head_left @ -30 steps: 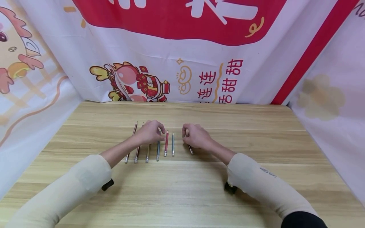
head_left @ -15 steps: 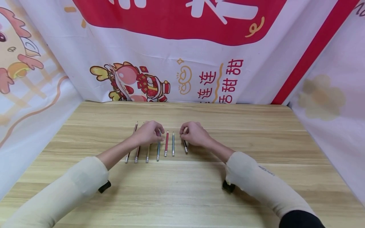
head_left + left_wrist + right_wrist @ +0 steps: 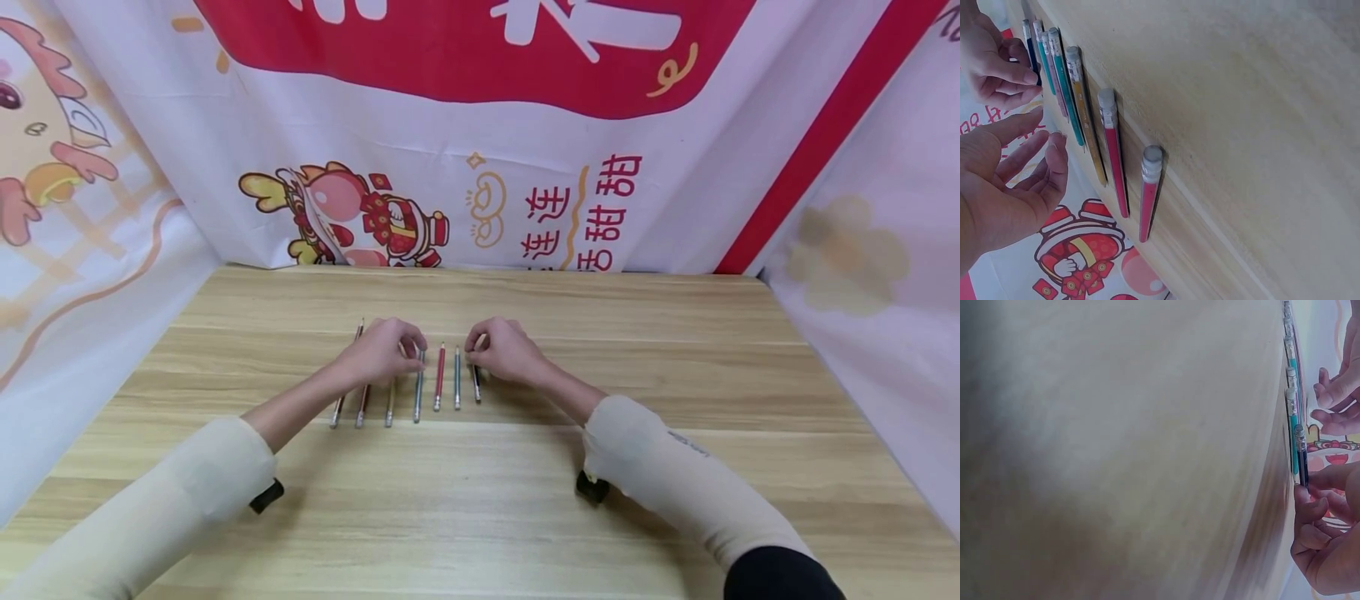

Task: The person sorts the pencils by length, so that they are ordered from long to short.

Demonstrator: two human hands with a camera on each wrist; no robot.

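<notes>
My right hand [image 3: 508,350] pinches a black pencil [image 3: 476,385] near its far end, fingertips low at the tabletop. In the right wrist view, the pencil's eraser end [image 3: 1299,432] points away from the fingers. Just left of it lies a teal pencil [image 3: 457,387], followed by a red pencil [image 3: 439,383] and a second teal pencil [image 3: 417,400]. My left hand [image 3: 382,350] hovers over the row's left part, fingers loosely bent and holding nothing. It partly hides a yellow pencil [image 3: 390,404] and a dark red pencil [image 3: 363,408]. Another dark red pencil [image 3: 339,408] lies leftmost.
All the pencils lie side by side on a wooden table [image 3: 480,500], eraser ends toward me. A white printed cloth [image 3: 465,125] hangs behind the table's far edge, with more cloth at both sides. Black wrist devices [image 3: 592,487] sit under both forearms.
My right hand has moved left, bringing the black pencil close beside the nearest teal one and turning it nearer to parallel with the row. My left hand has shifted slightly left.
</notes>
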